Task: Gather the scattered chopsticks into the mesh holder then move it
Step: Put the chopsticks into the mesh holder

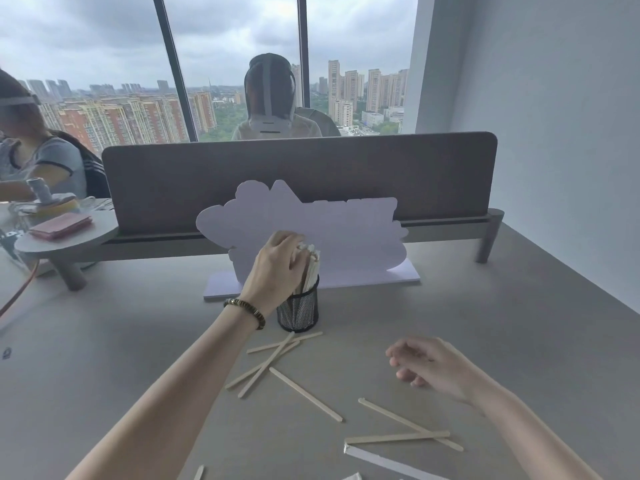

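A black mesh holder [298, 313] stands upright on the grey table, with a bundle of pale wooden chopsticks [311, 268] sticking out of it. My left hand [277, 268] is closed around the tops of that bundle, above the holder. Several loose chopsticks [273, 362] lie crossed just in front of the holder, and more chopsticks [398, 437] lie nearer me on the right. My right hand [429, 363] hovers over the table to the right of the loose ones, fingers apart and holding nothing.
A white cut-out board [346, 237] stands right behind the holder. Behind it runs a brown desk divider [381, 168] on a raised shelf. A pink phone [60, 226] lies on the shelf's round left end. Other people sit at the left and beyond the divider.
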Demonstrator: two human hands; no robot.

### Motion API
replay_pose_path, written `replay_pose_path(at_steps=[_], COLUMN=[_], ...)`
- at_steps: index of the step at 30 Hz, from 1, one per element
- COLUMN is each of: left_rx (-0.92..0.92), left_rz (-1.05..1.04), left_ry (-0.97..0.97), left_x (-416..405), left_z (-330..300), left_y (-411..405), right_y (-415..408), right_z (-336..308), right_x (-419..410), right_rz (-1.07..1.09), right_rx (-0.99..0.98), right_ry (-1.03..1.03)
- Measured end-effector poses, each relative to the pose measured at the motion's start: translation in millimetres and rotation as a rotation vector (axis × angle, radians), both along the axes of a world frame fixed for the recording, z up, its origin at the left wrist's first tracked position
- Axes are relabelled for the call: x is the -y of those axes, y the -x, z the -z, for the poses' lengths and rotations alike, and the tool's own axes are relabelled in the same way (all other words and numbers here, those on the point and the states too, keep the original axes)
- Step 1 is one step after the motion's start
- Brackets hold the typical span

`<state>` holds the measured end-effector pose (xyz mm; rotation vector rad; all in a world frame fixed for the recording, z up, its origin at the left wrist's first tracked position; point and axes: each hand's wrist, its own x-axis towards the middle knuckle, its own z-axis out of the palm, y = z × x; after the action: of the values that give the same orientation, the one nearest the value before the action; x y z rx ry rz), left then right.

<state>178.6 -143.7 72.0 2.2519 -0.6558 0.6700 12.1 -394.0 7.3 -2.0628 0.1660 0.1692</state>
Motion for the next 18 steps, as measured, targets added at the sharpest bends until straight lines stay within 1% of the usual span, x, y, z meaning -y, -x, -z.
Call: replay_pose_path(at_steps=[3,5,6,8,10,13,14,16,18], left_rx=[0.121,0.187,0.198,0.159,0.025,-0.311,-0.379,-0.434,-0.519], left_rz=[0.012,0.015,0.012,0.010,0.009,-0.037,-0.077,-0.175,-0.213], left_ry=[0.037,0.036,0.033,0.020,-0.048,-0.270,-0.360,-0.531,-0.712], left_x=[-6.5,-11.2,-13.5,-19.6,-29.7,-50.0,-57.5,-73.8,-91.8], left_z=[0.2,3.7,5.9,10.9,14.7,16.7,16.8,15.9,14.5], left_y=[20.5,36.7,45.3,60.7,73.7,93.5,101.6,120.0,135.8], right_y=[7.8,12.6,14.6,19.3,26.6,39.6,44.7,56.4,64.7], right_z=[-3.6,-5.1,-5.9,-7.9,-11.6,-13.9,-13.6,-12.0,-8.6], right_x=[-0.7,-3.3,-5.7,-10.3,-15.0,-19.7,-20.8,-25.0,-30.3], right_rz=[-0.127,-0.189,-0.213,-0.259,-0.298,-0.355,-0.368,-0.362,-0.323], right_rx=[0.018,0.038,0.040,0.031,0.009,-0.022,-0.031,-0.026,0.016], right_ry=[0.251,0.364,0.401,0.509,0.601,0.677,0.693,0.715,0.760])
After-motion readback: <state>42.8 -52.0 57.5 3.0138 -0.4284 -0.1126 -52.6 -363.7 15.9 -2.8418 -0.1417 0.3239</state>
